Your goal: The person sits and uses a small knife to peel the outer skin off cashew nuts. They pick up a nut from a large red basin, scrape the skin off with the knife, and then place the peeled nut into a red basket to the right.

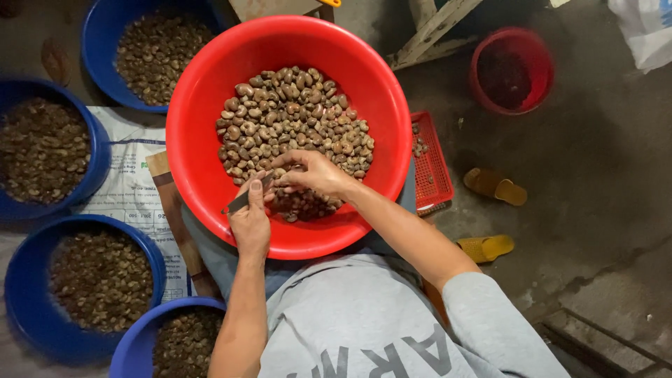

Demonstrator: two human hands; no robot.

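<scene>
Figure: head view, read left to right. At the far left I saw four blue basins of brown nuts: one at the left edge, one above it toward the top, one at lower left and one partly cut off at the bottom. Between them lay a printed white sack on the floor.

At centre stood the large red basin, resting on the person's lap and holding a heap of cashew nuts. The left hand was closed around a small dark blade, whose tip pointed left over the basin's inner wall. The right hand lay just beside it, fingers curled narrow on top of the nuts at the near edge of the heap; I could not tell whether it pinched a single nut. The two hands touched at the fingertips.

To the right, a small red slatted tray with a few nuts sat against the basin. Farther right I saw a pair of yellow sandals on the concrete floor and, above them, a red bucket. A white bag filled the top right corner.
</scene>
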